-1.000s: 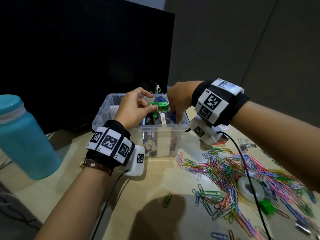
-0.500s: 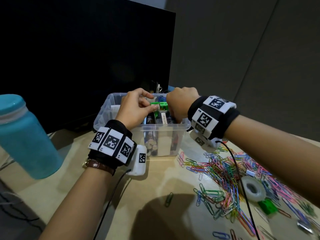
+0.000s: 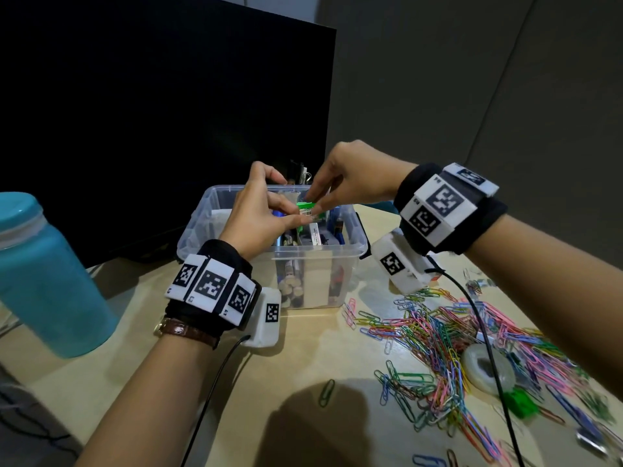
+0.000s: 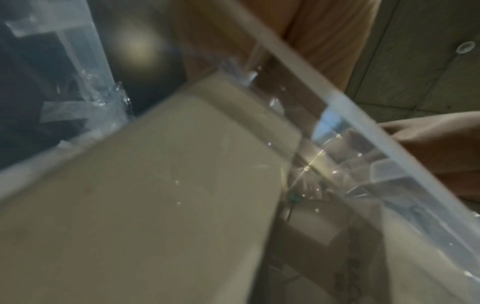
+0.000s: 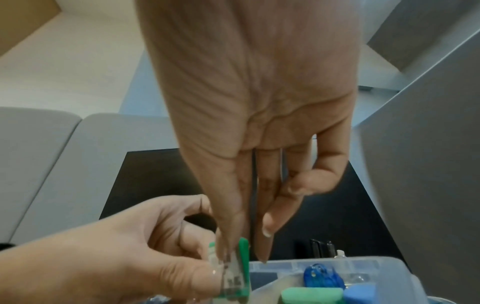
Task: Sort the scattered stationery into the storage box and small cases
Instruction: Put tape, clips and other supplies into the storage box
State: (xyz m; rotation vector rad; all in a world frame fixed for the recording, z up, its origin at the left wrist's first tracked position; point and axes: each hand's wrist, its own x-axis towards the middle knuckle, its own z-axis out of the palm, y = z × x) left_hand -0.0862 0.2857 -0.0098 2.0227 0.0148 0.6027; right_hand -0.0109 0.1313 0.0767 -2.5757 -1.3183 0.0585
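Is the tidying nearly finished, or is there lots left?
Lots left. The storage box already holds pens and erasers. Both hands, left hand and right hand, pinch a small green case above it. The colourful paper clips and tape roll lie scattered on the desk.

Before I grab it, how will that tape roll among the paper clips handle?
The tape roll lies flat, so it probably won't roll unless tipped on edge. It looks small and hollow, likely light. Paper clips and a black cable cross it, so lifting may drag them.
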